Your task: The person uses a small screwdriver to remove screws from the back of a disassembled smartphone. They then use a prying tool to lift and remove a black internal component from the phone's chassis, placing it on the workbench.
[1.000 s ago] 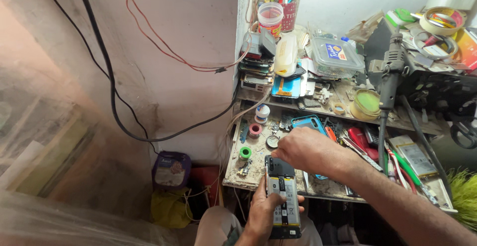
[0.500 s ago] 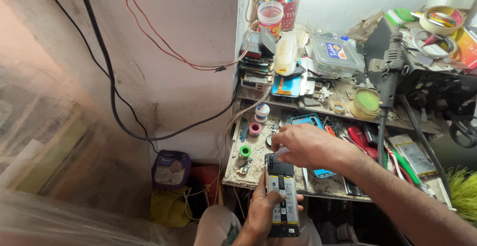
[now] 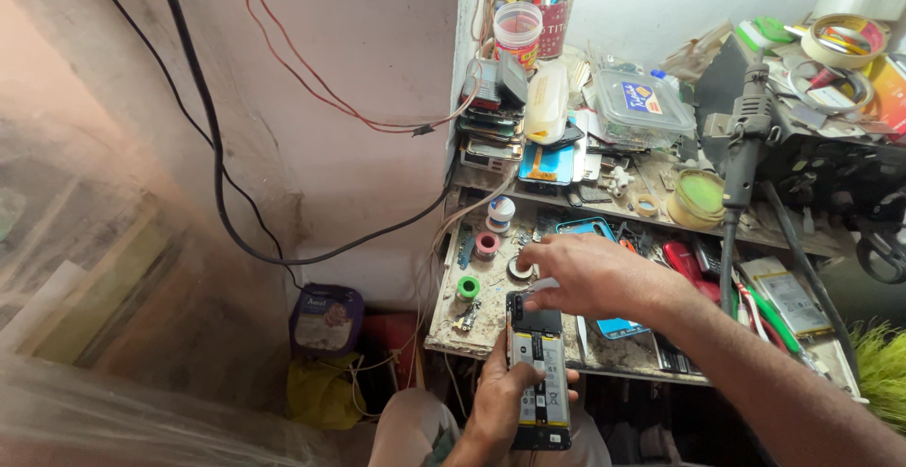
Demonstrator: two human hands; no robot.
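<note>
While the view barely shifts, the lines below run largest thing to smallest.
wall: pinkish plaster, left half of frame; one thick black cable (image 3: 212,146) and one thin red wire (image 3: 311,90) hang across it.
worktop: cluttered bench (image 3: 462,330), centre to right of frame, with a shelf level (image 3: 661,217) above it.
change, right hand: right hand (image 3: 590,274) at centre frame has slid a little lower and closer to the phone's top edge than half a second ago; fingers curled, pinching a small pale tool or part, cannot tell which.
change, left hand: left hand (image 3: 505,401) unchanged, bottom centre, wrapped round the phone from below.
meaning: judged from that, work on the upper end of the phone goes on, nothing removed so far.
phone: one opened phone (image 3: 540,382), back cover off, pale battery showing, upright in the left hand just below the worktop edge.
rotary tool: one grey handpiece (image 3: 746,137), upper right, hanging down over the shelf.
clear lidded box: one (image 3: 642,104), upper centre right.
cups: two (image 3: 519,33), top centre, holding pens.
tape rolls, upper right: at least two (image 3: 840,38).
small spools on worktop: three, white and blue (image 3: 501,210), pink (image 3: 487,243), green (image 3: 468,288).
purple tub: one (image 3: 326,321), on the floor, lower left of centre.
</note>
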